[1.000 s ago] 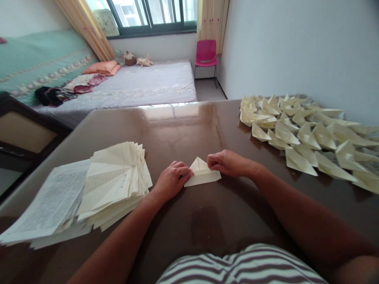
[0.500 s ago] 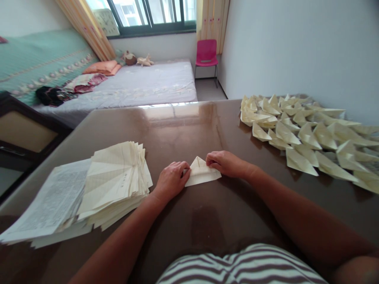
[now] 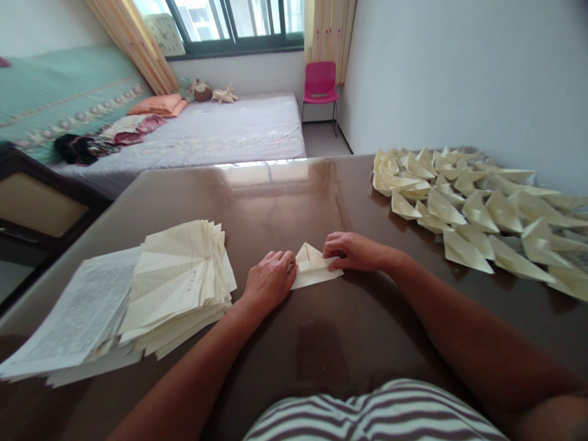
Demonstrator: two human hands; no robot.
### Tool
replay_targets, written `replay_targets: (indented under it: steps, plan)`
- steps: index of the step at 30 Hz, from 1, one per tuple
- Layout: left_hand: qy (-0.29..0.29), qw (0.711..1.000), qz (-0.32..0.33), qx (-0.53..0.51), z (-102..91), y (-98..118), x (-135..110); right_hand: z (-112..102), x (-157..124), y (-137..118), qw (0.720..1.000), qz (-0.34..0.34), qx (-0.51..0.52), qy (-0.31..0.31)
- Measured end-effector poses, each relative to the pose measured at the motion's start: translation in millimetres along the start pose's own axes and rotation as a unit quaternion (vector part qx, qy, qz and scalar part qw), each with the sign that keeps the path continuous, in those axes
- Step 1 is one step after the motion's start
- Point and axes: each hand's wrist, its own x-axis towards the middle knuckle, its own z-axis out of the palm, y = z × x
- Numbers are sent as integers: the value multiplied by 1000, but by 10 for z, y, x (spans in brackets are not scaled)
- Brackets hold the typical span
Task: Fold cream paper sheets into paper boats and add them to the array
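Observation:
A cream sheet of paper [image 3: 315,269], folded to a peaked shape with a flat band along its lower edge, lies on the brown table in front of me. My left hand [image 3: 272,277] has its curled fingers closed on the paper's left end. At the opposite end, my right hand [image 3: 351,251] grips the paper's edge between thumb and fingers. The fingertips cover both of its side corners. To the left lies a thick stack of creased cream sheets [image 3: 169,275], partly on top of printed white sheets [image 3: 87,312].
Many folded paper boats [image 3: 478,208] crowd the table's right side by the wall. Beyond the glossy brown table [image 3: 275,202] are a bed [image 3: 248,128] and a pink chair [image 3: 320,82]. A dark cabinet [image 3: 41,208] stands at the left.
My right hand has shifted slightly to the right, its thumb now lower on the paper's edge. My left fingers have curled further over the left end.

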Motion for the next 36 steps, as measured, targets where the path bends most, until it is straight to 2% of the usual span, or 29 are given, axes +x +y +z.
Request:
replay_targets:
  steps: [2,4,10,14,19,26,29,32,34,36]
  plan:
    - [-2,1000,0,-3,-5,2,-3,7,3,14,1000,-23,6,1]
    - [-4,1000,0,-3,-12,7,-5,13,0,28,999,-18,31,0]
    - [-11,1000,-8,-3,-29,16,1,-12,-16,-17,993,80,90,-16]
    - [-17,1000,-11,-4,-39,13,5,4,19,-122,989,145,30,-1]
    - [-12,1000,-22,-9,-45,21,5,68,57,-188,980,190,-63,1]
    - [4,999,-35,-16,-11,44,-20,75,60,-158,975,209,-68,-9]
    - [37,999,-2,6,26,54,-41,69,58,-134,978,202,-46,-9]
    - [85,992,86,32,63,57,-57,64,57,-128,979,203,-32,-8]
    - [73,985,152,39,77,57,-61,63,58,-132,979,204,-29,-4]
    - [37,980,190,49,82,59,-64,61,59,-135,979,203,-30,-1]
